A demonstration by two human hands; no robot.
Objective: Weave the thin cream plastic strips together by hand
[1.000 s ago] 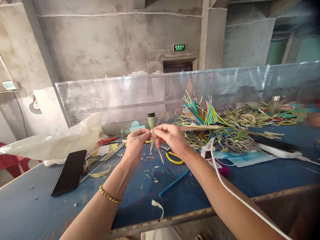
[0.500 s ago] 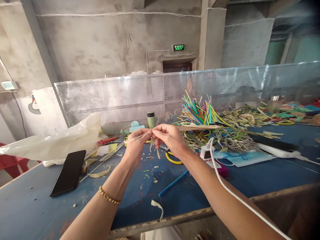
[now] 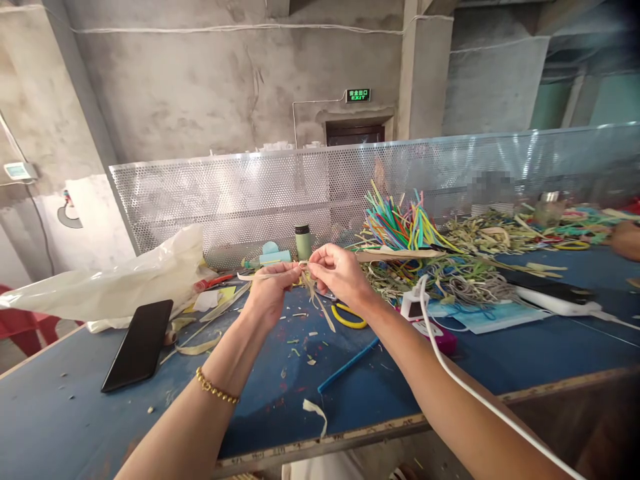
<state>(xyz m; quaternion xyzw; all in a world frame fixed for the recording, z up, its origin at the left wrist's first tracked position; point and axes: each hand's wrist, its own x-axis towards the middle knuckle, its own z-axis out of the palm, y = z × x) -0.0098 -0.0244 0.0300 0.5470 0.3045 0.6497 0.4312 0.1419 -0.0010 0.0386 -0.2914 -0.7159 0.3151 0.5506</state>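
Over the middle of the table my left hand [image 3: 271, 288] and my right hand [image 3: 340, 275] nearly meet, both closed in a pinch. Between the fingertips they hold pale dry plant strips [image 3: 321, 309], like husk or straw. One end hangs down below my hands, and another sticks out left past my left hand. The knot or crossing at the fingertips is too small to make out. Yellow-handled scissors [image 3: 349, 319] lie just beneath my right hand, partly hidden by it. Behind my hands stands a green bottle with a black lid [image 3: 303, 243].
A black phone [image 3: 138, 347] and a plastic bag [image 3: 150, 280] lie left. Right are colourful pipe cleaners [image 3: 400, 223], heaped dry strips [image 3: 450, 280], a white cable [image 3: 445, 367] and a blue mask [image 3: 493, 317]. A blue stick [image 3: 347, 365] lies in front. Another person's hand [image 3: 626, 240] shows far right.
My hands have shifted slightly apart at the fingertips. More of the strips now shows, hanging lower and poking out to the left. Another person's hand has come in at the right edge.
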